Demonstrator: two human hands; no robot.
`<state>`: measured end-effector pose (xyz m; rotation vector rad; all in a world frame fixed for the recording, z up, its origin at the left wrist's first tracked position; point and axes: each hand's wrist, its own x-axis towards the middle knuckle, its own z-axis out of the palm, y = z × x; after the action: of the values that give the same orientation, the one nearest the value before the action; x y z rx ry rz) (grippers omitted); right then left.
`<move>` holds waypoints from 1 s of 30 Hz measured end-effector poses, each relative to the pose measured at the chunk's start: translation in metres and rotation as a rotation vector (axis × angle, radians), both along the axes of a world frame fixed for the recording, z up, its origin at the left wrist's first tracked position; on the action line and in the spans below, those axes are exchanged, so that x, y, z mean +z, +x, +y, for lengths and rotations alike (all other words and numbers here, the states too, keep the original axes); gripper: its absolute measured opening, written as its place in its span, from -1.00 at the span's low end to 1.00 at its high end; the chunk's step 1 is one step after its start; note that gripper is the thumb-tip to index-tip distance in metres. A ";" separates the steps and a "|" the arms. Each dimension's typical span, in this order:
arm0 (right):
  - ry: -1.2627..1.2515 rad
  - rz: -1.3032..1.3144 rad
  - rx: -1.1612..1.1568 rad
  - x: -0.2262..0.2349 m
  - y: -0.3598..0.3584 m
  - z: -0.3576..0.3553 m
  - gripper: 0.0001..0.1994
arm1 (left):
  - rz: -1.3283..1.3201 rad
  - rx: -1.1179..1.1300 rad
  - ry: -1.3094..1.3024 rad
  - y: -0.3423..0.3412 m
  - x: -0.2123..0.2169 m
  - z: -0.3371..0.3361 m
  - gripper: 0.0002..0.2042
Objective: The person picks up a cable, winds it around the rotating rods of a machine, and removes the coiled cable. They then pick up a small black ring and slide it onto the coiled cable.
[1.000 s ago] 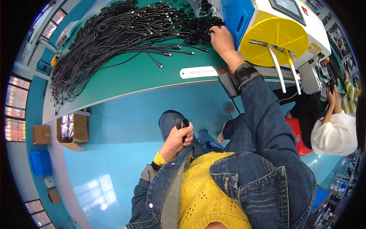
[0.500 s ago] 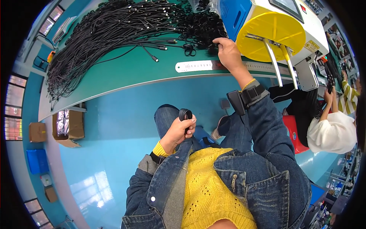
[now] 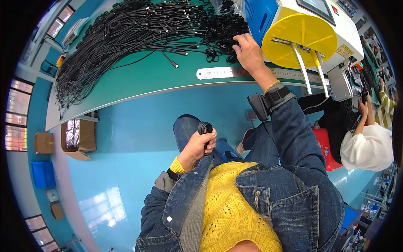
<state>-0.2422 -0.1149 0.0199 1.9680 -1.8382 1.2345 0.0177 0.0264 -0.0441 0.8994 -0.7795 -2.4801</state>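
Observation:
My left hand (image 3: 200,145) is closed around a coiled black cable (image 3: 205,128), held low in front of my knees; the coil's loop sticks up above the fist. Up on the table, my right hand (image 3: 250,54) reaches to the edge of a pile of small black loop ties (image 3: 222,31). Its thumb and forefinger are apart, and I see nothing between them. Just right of that hand stands a winding machine with a yellow disc (image 3: 300,40) and two prongs. A steel ruler (image 3: 218,73) lies along the table's front, partly hidden by my right wrist.
A big heap of black cables (image 3: 126,38) covers the left of the green table (image 3: 138,77). An open cardboard box (image 3: 86,136) stands below its left end. On my right, a person in a white top (image 3: 365,145) sits by a red stool (image 3: 325,147).
My right hand's fingers have shifted slightly and spread a little at the pile of loop ties. The left hand keeps its hold on the coil. The whole view has shifted slightly.

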 end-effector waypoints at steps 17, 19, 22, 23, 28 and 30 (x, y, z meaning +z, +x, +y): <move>0.113 0.156 -0.085 -0.008 0.021 -0.011 -0.90 | -0.037 0.008 -0.012 -0.005 0.008 0.002 -0.88; 0.140 0.096 -0.063 -0.006 0.014 -0.016 -0.89 | -0.043 0.015 -0.006 -0.004 0.009 0.003 -0.89; 0.196 -0.024 -0.031 -0.005 0.008 -0.019 -0.88 | -0.037 -0.015 -0.018 -0.010 0.011 0.000 -0.89; 0.160 0.021 -0.042 -0.004 0.009 -0.017 -0.88 | -0.034 -0.031 -0.024 -0.012 0.011 -0.002 -0.89; 0.060 0.197 -0.034 -0.004 0.021 -0.012 -0.90 | -0.016 -0.025 -0.032 -0.020 0.014 -0.004 -0.90; 0.046 0.238 -0.019 -0.007 0.022 -0.013 -0.91 | -0.009 -0.024 -0.024 -0.020 0.012 -0.003 -0.89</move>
<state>-0.2200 -0.1276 0.0134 2.0169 -1.7760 0.9149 -0.0019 0.0238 -0.0320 0.8991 -0.8258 -2.4833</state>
